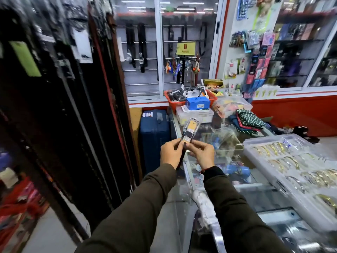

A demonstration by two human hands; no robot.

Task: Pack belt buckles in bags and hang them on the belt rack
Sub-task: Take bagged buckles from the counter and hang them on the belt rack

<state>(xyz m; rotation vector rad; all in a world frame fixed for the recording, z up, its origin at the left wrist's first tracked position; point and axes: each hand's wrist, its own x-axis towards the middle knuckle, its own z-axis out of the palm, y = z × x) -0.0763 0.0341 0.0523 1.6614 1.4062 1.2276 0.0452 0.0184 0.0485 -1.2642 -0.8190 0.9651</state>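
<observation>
Both hands are raised over the near edge of a glass counter [259, 187], the left hand [171, 152] and the right hand [201, 154] each pinching the lower end of a small clear bag [190, 131] that holds a yellow card and a dark piece, tilted up and away. To the left, close beside the left sleeve, hangs the belt rack [60, 110], crowded with dark belts. A blue suitcase [155, 137] stands behind the bag, an orange basket [175, 104] of oddments lies further back, and a clear tray of bangles [299, 161] lies to the right.
</observation>
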